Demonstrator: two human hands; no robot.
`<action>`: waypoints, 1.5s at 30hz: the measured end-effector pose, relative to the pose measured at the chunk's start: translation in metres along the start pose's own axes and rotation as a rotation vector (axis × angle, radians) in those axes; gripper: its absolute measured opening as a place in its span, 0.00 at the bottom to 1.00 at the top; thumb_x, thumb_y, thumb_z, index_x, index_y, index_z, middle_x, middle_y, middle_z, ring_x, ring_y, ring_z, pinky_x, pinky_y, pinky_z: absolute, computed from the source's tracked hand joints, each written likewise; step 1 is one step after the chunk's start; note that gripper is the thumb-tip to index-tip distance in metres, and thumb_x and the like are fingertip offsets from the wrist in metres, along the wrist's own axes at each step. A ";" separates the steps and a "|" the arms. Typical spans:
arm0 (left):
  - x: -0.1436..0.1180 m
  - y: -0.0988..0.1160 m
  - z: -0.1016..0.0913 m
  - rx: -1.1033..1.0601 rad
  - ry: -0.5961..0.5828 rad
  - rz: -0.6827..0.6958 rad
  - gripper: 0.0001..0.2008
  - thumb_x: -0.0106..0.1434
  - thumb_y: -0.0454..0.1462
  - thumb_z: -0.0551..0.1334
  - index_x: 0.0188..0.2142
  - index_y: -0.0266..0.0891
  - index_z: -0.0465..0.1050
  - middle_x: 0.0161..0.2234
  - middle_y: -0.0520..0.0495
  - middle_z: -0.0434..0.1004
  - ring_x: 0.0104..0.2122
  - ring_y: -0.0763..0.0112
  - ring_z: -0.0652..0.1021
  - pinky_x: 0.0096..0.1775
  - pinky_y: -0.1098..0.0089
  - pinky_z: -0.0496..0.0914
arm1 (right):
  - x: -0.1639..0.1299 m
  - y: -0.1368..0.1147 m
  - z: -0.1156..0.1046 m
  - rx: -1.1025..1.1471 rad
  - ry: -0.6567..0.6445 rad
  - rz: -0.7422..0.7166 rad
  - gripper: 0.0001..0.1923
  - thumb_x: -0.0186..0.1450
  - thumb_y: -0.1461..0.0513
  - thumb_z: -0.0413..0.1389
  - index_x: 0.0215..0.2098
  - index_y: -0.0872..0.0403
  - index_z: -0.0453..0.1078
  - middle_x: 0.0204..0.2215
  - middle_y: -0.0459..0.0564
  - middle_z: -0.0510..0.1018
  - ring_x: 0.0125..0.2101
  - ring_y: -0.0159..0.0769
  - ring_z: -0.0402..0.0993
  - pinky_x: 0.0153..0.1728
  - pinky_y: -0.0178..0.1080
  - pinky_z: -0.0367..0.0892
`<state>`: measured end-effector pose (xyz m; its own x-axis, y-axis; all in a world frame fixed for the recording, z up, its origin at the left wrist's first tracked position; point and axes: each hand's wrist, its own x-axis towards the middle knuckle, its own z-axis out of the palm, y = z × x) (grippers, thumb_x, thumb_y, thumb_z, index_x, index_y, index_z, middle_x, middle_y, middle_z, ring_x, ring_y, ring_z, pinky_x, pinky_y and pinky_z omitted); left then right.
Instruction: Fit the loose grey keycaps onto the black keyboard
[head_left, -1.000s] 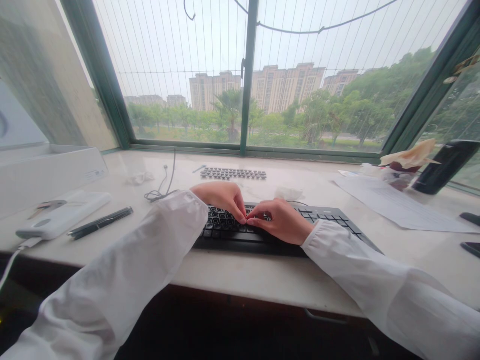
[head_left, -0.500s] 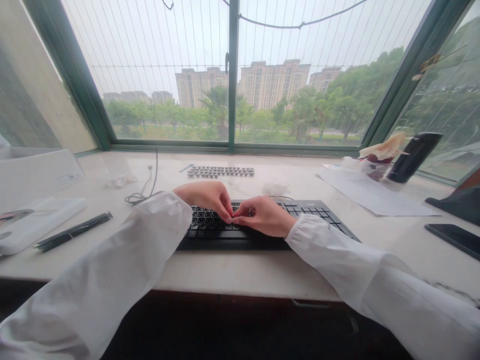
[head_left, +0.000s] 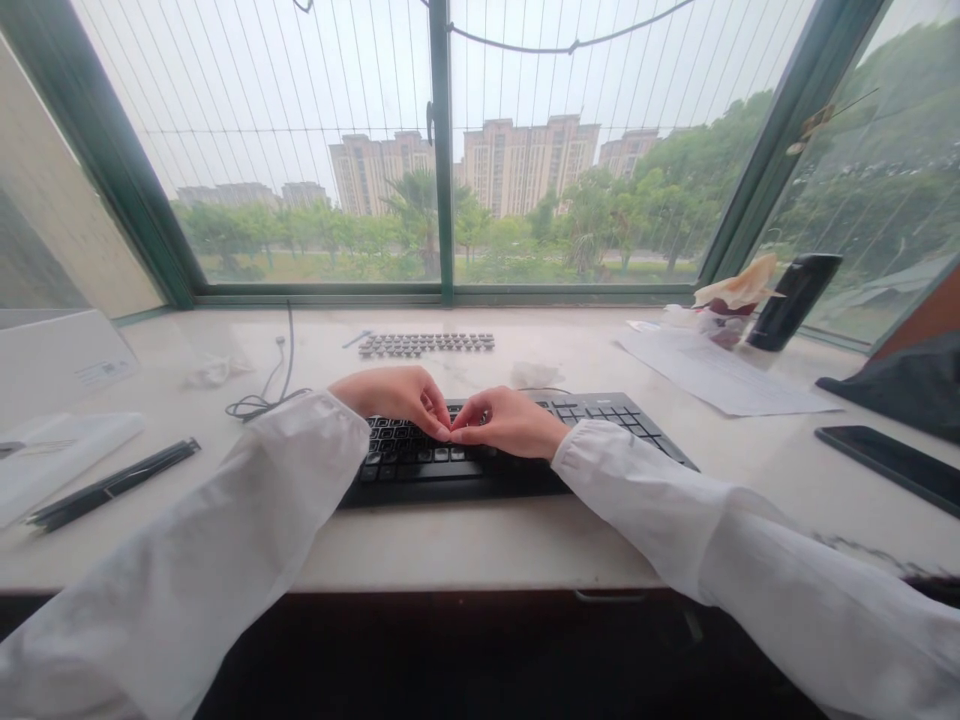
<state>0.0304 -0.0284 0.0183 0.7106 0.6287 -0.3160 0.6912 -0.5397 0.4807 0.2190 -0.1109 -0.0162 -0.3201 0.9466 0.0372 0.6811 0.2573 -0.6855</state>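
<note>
A black keyboard point(head_left: 457, 488) lies on the pale tabletop, its long side towards me. Many of its key positions on the left part look bare, as dark square sockets, while caps sit on its right end. Over the middle of it, my left hand point(head_left: 405, 397) comes in from the left with thumb and fingers pinched together. My right hand point(head_left: 510, 424) meets it from the right, also in a pinch, fingertips touching or nearly so. Whatever lies between the fingertips is too small to make out. Behind the keyboard, loose keycaps point(head_left: 426, 345) stand in neat rows.
Left are a coiled cable point(head_left: 262, 404), a black pen-like bundle point(head_left: 116, 484) and a white box point(head_left: 64, 365). Right are paper sheets point(head_left: 724, 375), a black cylinder point(head_left: 795, 302) and a phone point(head_left: 892, 462). Crumpled clear plastic point(head_left: 536, 374) lies behind my right hand. A window closes off the back.
The view has turned slightly right, so everything sits further left. My joined fingertips are a little further up the keyboard, and more keys show below them. Both hands stay pinched.
</note>
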 end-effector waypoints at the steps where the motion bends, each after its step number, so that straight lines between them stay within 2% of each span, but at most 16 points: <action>1: 0.002 -0.001 0.000 -0.018 -0.010 0.011 0.17 0.45 0.46 0.70 0.32 0.40 0.78 0.26 0.55 0.73 0.29 0.72 0.69 0.33 0.73 0.57 | 0.001 -0.002 -0.001 -0.005 -0.013 0.029 0.15 0.56 0.54 0.62 0.35 0.55 0.80 0.26 0.45 0.78 0.28 0.30 0.69 0.29 0.32 0.59; 3: 0.004 -0.001 0.001 -0.034 -0.029 0.036 0.15 0.44 0.44 0.70 0.28 0.39 0.71 0.22 0.58 0.64 0.25 0.75 0.63 0.30 0.72 0.53 | 0.004 -0.005 -0.005 -0.026 -0.059 0.082 0.14 0.56 0.54 0.62 0.34 0.55 0.80 0.24 0.44 0.77 0.27 0.30 0.67 0.28 0.32 0.57; 6: 0.006 0.001 0.001 -0.027 -0.053 0.059 0.21 0.44 0.43 0.69 0.21 0.39 0.56 0.19 0.59 0.51 0.23 0.76 0.54 0.28 0.70 0.47 | 0.011 -0.011 -0.011 -0.055 -0.156 0.106 0.13 0.55 0.55 0.62 0.33 0.55 0.80 0.23 0.43 0.75 0.27 0.30 0.65 0.28 0.32 0.56; 10: 0.008 0.003 0.002 -0.030 -0.078 0.054 0.25 0.44 0.44 0.69 0.21 0.40 0.49 0.19 0.58 0.46 0.23 0.76 0.51 0.28 0.69 0.44 | 0.021 -0.012 -0.016 -0.071 -0.237 0.097 0.11 0.54 0.56 0.62 0.31 0.55 0.79 0.23 0.42 0.74 0.29 0.30 0.65 0.29 0.32 0.56; 17: 0.013 -0.001 0.001 0.021 -0.085 0.061 0.27 0.46 0.46 0.68 0.22 0.41 0.46 0.20 0.58 0.43 0.22 0.75 0.50 0.28 0.68 0.43 | 0.035 -0.008 -0.017 -0.141 -0.295 0.084 0.13 0.52 0.53 0.63 0.30 0.54 0.78 0.25 0.42 0.74 0.32 0.31 0.67 0.33 0.32 0.58; 24: 0.013 0.000 0.000 0.010 -0.099 0.093 0.28 0.45 0.47 0.69 0.21 0.40 0.46 0.20 0.58 0.43 0.22 0.76 0.50 0.28 0.69 0.44 | 0.044 -0.006 -0.020 -0.159 -0.370 0.070 0.14 0.51 0.52 0.64 0.26 0.54 0.76 0.17 0.41 0.67 0.23 0.29 0.61 0.27 0.34 0.55; 30: 0.016 0.000 0.000 -0.001 -0.112 0.095 0.25 0.42 0.45 0.70 0.19 0.40 0.51 0.18 0.59 0.43 0.21 0.76 0.50 0.28 0.69 0.44 | 0.045 -0.005 -0.020 -0.169 -0.360 0.072 0.13 0.50 0.52 0.65 0.25 0.53 0.77 0.16 0.40 0.67 0.23 0.29 0.63 0.28 0.34 0.56; 37: 0.013 0.004 0.000 0.050 -0.079 0.080 0.27 0.43 0.46 0.68 0.19 0.40 0.46 0.17 0.58 0.44 0.21 0.76 0.51 0.28 0.69 0.46 | 0.041 -0.010 -0.021 -0.169 -0.346 0.073 0.11 0.51 0.53 0.65 0.24 0.53 0.77 0.17 0.41 0.69 0.24 0.29 0.65 0.29 0.34 0.58; 43: 0.012 0.006 0.005 0.082 -0.047 0.042 0.19 0.43 0.45 0.68 0.19 0.40 0.57 0.17 0.59 0.46 0.22 0.76 0.53 0.28 0.70 0.49 | 0.038 -0.008 -0.017 -0.173 -0.292 0.045 0.08 0.50 0.58 0.64 0.26 0.54 0.78 0.19 0.40 0.70 0.26 0.29 0.64 0.28 0.33 0.56; 45: 0.011 0.005 0.007 0.055 -0.044 0.055 0.21 0.43 0.44 0.68 0.19 0.40 0.54 0.18 0.58 0.45 0.22 0.76 0.52 0.28 0.69 0.48 | 0.037 -0.006 -0.014 -0.159 -0.273 0.022 0.09 0.50 0.57 0.64 0.26 0.55 0.79 0.19 0.40 0.71 0.27 0.29 0.65 0.29 0.32 0.57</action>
<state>0.0421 -0.0283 0.0109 0.7522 0.5726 -0.3261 0.6559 -0.6036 0.4533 0.2129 -0.0747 -0.0005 -0.4544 0.8708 -0.1875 0.7774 0.2849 -0.5608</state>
